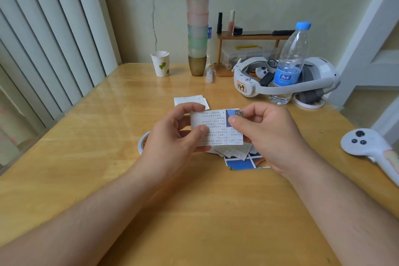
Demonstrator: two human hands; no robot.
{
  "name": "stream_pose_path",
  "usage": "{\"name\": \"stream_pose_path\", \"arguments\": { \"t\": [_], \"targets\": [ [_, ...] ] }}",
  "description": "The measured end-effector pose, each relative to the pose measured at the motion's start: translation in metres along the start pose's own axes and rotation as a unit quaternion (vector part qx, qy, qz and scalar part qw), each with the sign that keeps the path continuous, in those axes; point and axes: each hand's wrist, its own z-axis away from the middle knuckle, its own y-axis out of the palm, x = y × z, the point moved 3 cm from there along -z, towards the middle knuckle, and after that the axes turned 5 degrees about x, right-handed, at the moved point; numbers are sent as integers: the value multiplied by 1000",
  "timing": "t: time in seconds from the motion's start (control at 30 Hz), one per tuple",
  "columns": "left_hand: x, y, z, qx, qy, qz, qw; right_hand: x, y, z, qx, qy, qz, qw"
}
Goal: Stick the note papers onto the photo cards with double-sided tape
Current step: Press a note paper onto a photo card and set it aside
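Both hands at frame centre: left hand [181, 129] and right hand [265, 134] pinch one note paper [216, 128] over a photo card [234, 114], fingers curled, above the surface [194, 211], spare cards [244, 162] beneath.

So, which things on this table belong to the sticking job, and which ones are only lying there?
For the job:
- note paper on a photo card, pinched by the left hand and right hand
- pile of papers and cards
- tape roll
- finished cards

Just lying about:
- paper cup
- stacked cups
- water bottle
- headset
- controller
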Motion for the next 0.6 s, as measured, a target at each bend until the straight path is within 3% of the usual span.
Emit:
{"name": "stream_pose_path", "arguments": {
  "t": [0.6],
  "targets": [
    [-2,0,0,1,-33,5,999,5,-2,2,-12,-39,45,998]
  ]
}}
